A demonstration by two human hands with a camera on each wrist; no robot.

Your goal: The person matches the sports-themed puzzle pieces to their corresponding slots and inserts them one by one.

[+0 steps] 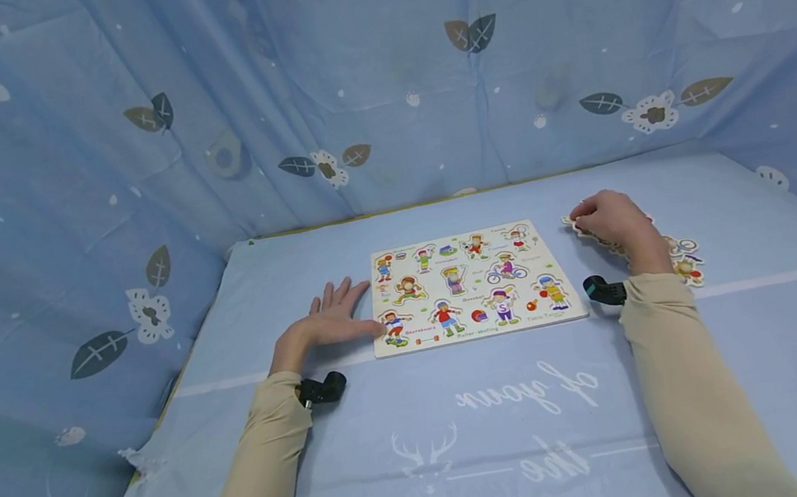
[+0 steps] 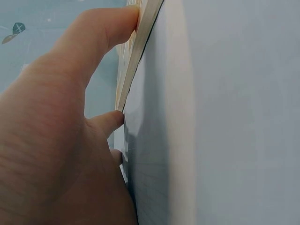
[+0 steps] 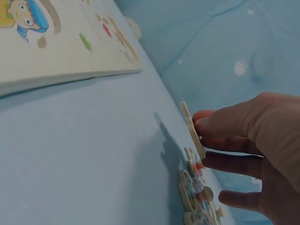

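While the left hand (image 1: pixel 332 316) lies spread, thumb against the left edge of the puzzle board (image 1: pixel 435 292), the board sits flat on the cloth (image 1: pixel 366 468). To the right, loose pieces (image 1: pixel 688 272), clustered. Beyond, right hand (image 1: pixel 615 222) pinches one wooden piece (image 3: pixel 192 131), raised. Risk: fingertip hold on thin wood could slip; low carry could knock neighbours.

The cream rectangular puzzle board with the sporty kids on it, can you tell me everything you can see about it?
The cream, rectangular, wooden-looking puzzle board lies picture side up on a light-blue printed cloth. Its plain side edge is thin and pale. Colourful cartoon children fill three rows, including a bicycle rider and a player in an S shirt, with small printed words between them. Some figures may be loose pieces; I can't tell which. The person's bare left hand touches its left edge with the thumb.
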